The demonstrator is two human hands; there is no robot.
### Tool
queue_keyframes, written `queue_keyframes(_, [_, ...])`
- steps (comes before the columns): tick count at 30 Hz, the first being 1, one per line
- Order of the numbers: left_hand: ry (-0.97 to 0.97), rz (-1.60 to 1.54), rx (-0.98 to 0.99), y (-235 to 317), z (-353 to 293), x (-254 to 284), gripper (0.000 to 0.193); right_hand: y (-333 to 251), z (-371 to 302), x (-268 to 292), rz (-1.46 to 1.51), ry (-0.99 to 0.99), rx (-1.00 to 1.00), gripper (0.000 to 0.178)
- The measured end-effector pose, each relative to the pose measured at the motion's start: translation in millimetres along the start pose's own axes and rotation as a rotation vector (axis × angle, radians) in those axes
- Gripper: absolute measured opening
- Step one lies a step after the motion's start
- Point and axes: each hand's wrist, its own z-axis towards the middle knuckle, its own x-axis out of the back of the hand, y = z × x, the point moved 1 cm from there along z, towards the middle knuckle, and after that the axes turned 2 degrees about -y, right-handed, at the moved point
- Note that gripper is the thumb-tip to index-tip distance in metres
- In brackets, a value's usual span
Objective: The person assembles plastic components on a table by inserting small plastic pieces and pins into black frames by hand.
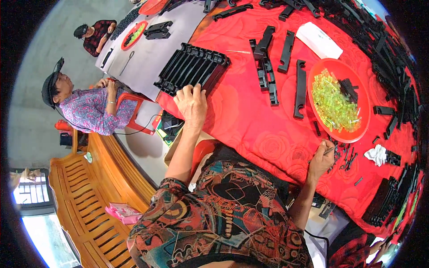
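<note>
My left hand [192, 106] lies at the near edge of a row of ribbed black plastic parts [192, 67]. Its fingers curl against the row's near corner, with the thumb hidden. Close to the table's front edge, my right hand [320, 160] is closed on a small, thin dark piece [329, 151] that sticks out between the fingers. Small black pins [351, 160] lie scattered beside it. Just beyond sits a red plate [365, 120] heaped with clear yellow-green pieces [333, 100] and a few dark ones. Long black bars [300, 89] lie between the two hands.
A red patterned cloth [250, 129] covers the table. Heaps of black parts [380, 44] line its far and right sides. A white box [319, 40] and crumpled tissue [376, 154] lie near the plate. Two people [91, 105] sit at left, near a wooden bench [89, 201].
</note>
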Motion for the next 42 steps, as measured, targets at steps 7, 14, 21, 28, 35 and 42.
queue_keyframes(7, [-0.015,-0.005,0.006,0,1,0,0.029,-6,0,1,-0.012,-0.022,-0.013,0.016])
queue_keyframes(14, [-0.006,-0.015,0.005,-1,2,-1,0.029,5,1,-2,0.005,0.007,0.026,0.016])
queue_keyframes(21, [-0.008,0.005,0.009,0,1,2,0.030,3,0,-2,0.003,0.007,0.005,0.015])
queue_keyframes(28, [0.106,-0.019,0.001,18,4,19,0.037,4,-3,5,-0.042,-0.020,-0.061,0.016])
queue_keyframes(35, [-0.013,-0.382,-0.270,72,-7,15,0.018,-6,0,-4,-0.002,0.050,0.057,0.014])
queue_keyframes(42, [-0.180,-0.824,-0.507,148,-17,21,0.012,-11,1,-1,-0.036,0.043,-0.004,0.012])
